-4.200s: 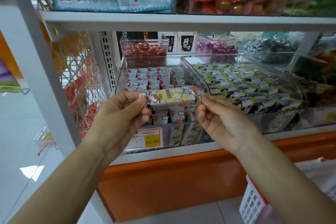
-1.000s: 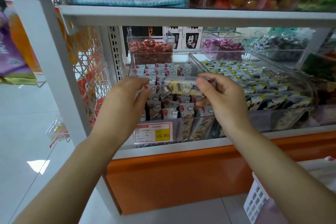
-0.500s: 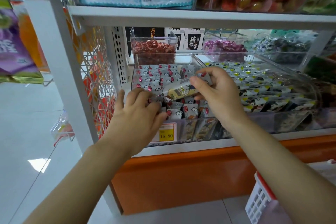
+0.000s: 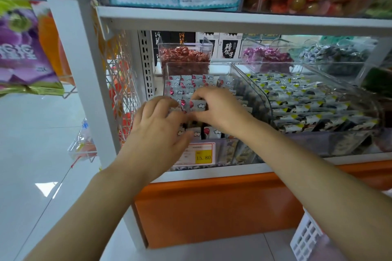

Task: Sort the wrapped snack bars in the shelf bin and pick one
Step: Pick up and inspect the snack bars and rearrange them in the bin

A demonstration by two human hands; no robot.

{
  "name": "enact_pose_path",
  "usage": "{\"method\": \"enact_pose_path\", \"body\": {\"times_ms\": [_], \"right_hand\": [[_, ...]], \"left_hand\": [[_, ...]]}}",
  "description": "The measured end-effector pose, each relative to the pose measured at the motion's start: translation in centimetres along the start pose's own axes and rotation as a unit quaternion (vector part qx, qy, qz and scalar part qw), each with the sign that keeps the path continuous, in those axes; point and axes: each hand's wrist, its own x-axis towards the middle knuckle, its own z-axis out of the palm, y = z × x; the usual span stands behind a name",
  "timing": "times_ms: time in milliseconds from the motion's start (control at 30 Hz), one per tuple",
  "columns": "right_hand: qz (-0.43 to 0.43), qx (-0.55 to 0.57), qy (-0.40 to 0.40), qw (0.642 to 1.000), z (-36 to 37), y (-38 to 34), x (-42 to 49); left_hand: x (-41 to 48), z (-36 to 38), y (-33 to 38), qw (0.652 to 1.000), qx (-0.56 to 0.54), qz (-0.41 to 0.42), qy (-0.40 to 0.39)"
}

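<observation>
Your right hand (image 4: 220, 110) pinches one snack bar (image 4: 198, 105) | long axis 9-to-3 o'clock, free end at 9 | above the rows of bars (image 4: 184, 82) in the shelf bin (image 4: 166, 76) | your left hand (image 4: 158, 127) spread, touching them.

White shelf (image 4: 212, 174), clear snack bins (image 4: 339, 144)

Only the person's arms are visible: two slim, bare forearms, uncovered along their whole visible length from the lower edge of the view up to the wrists. The left hand (image 4: 157, 131) and the right hand (image 4: 220, 110) are bare too, with slender fingers; the nails are too blurred to describe.
</observation>
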Motion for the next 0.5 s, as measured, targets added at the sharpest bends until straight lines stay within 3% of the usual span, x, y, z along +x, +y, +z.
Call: {"method": "enact_pose_path", "body": {"times_ms": [233, 400, 500], "right_hand": [[-0.043, -0.041, -0.1, 0.993, 0.0, 0.3, -0.2], [0.012, 0.076, -0.022, 0.997, -1.0, 0.6, 1.2], [0.012, 0.052, -0.015, 0.998, -0.9, 0.8, 2.2]], "left_hand": [[0.1, -0.1, -0.8, 1.0, -0.02, -0.018, 0.008], [0.0, -0.1, -0.9, 0.999, -0.026, -0.022, 0.009], [0.1, -0.2, -1.0, 0.999, -0.025, -0.02, 0.016]]}}
